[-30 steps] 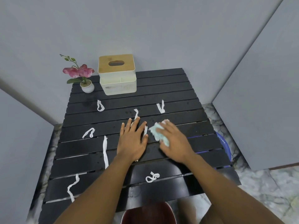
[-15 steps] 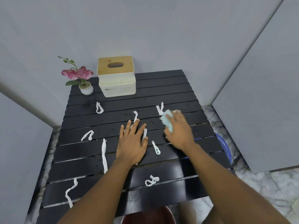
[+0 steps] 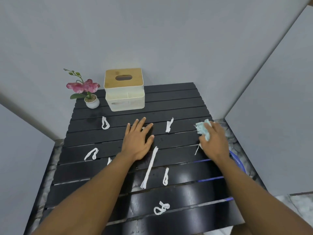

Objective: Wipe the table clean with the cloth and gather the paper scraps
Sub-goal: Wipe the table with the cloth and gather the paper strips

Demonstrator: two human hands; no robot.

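Observation:
A black slatted table (image 3: 177,100) carries several white twisted paper scraps: a loop (image 3: 105,123) at the back left, a short strip (image 3: 169,125) at mid back, a long strip (image 3: 149,169) in the middle, a small loop (image 3: 165,176) beside it, and a knot (image 3: 160,208) near the front. My left hand (image 3: 138,139) lies flat on the table's middle, fingers spread, holding nothing. My right hand (image 3: 214,141) presses a crumpled light-blue cloth (image 3: 203,130) against the table's right edge. A thin scrap (image 3: 197,149) pokes out beside the right hand.
A cream tissue box with a wooden lid (image 3: 124,89) and a small potted pink orchid (image 3: 88,92) stand at the back of the table. A blue basin (image 3: 238,162) sits below the right edge. Grey walls close in on three sides. Marble floor shows around.
My right hand has swept the cloth from the table's middle out to its right edge. My left hand stays flat near the middle. The view has shifted.

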